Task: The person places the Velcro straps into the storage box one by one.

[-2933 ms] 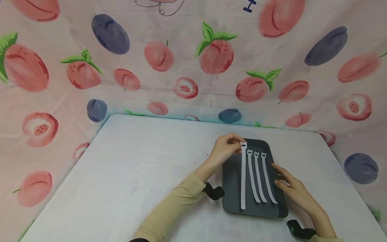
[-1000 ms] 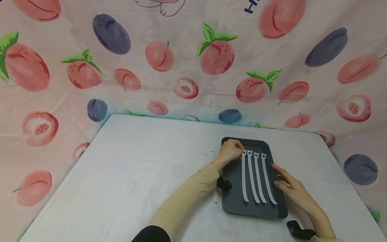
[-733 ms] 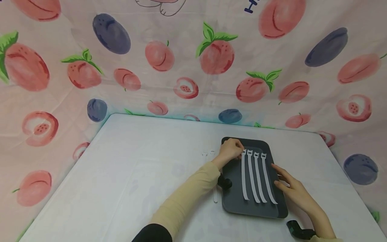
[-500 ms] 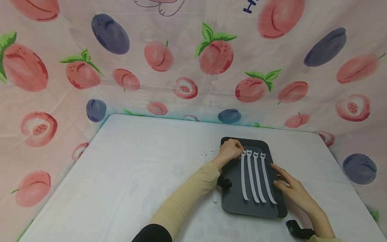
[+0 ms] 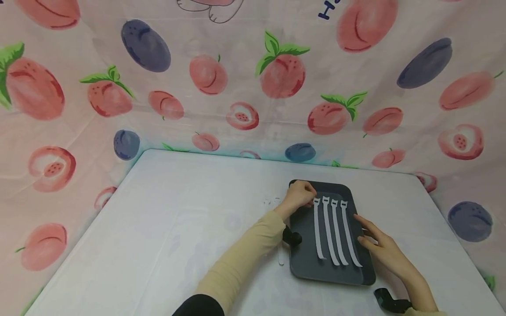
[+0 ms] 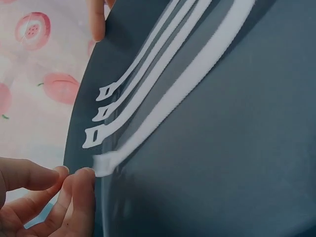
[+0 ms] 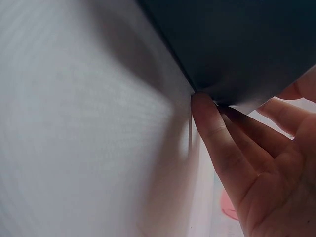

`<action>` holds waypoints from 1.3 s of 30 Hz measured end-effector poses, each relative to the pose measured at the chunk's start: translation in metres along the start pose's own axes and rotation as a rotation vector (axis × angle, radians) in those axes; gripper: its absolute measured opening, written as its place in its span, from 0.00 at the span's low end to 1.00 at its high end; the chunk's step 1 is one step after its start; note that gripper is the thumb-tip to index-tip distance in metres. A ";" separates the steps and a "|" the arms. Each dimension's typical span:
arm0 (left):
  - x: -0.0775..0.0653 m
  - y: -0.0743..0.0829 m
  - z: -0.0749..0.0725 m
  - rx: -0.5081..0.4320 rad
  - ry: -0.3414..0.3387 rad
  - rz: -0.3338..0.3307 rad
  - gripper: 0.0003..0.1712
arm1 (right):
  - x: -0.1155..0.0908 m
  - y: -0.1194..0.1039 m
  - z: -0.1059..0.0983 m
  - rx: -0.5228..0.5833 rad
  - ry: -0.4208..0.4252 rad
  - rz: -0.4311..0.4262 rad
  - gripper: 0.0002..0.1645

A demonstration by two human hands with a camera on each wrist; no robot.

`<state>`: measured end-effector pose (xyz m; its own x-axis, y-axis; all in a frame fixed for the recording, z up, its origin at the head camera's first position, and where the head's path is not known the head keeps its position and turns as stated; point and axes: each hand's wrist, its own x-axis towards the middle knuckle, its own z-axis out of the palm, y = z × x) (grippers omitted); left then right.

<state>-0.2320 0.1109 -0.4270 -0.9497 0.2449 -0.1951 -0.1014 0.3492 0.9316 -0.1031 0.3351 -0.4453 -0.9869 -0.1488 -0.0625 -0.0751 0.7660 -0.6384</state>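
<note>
Beside the tray [image 5: 304, 263] of straps [image 6: 197, 66], a sleeve [image 5: 237, 259] partly hides a strip [image 5: 281, 257]

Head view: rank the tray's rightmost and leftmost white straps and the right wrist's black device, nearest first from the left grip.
1. Leftmost white strap, on the tray.
2. Rightmost white strap, near the tray's right side.
3. Black device, off the tray, lower right.
</note>
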 end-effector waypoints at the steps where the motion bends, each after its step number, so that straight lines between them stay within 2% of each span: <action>1: 0.000 0.000 0.000 -0.021 0.000 -0.006 0.07 | 0.000 0.000 0.000 0.000 0.000 -0.001 0.35; 5: 0.000 -0.001 -0.002 -0.105 -0.004 -0.021 0.07 | 0.000 -0.001 0.000 0.005 -0.001 -0.003 0.35; 13: -0.002 -0.003 -0.007 -0.236 -0.043 -0.002 0.10 | -0.001 0.000 0.001 0.005 0.000 0.002 0.35; 18: -0.006 -0.004 -0.008 -0.251 -0.048 0.017 0.10 | -0.001 0.000 0.001 0.007 0.001 0.005 0.35; 27: -0.014 -0.004 -0.010 -0.275 -0.065 0.003 0.08 | -0.001 0.000 0.001 0.010 0.001 0.000 0.35; 39: -0.030 -0.012 -0.022 -0.279 -0.114 0.072 0.10 | 0.000 0.000 0.001 0.011 0.002 0.001 0.35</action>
<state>-0.2084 0.0795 -0.4251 -0.9198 0.3652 -0.1438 -0.1270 0.0696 0.9895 -0.1027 0.3344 -0.4461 -0.9873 -0.1468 -0.0614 -0.0727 0.7595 -0.6464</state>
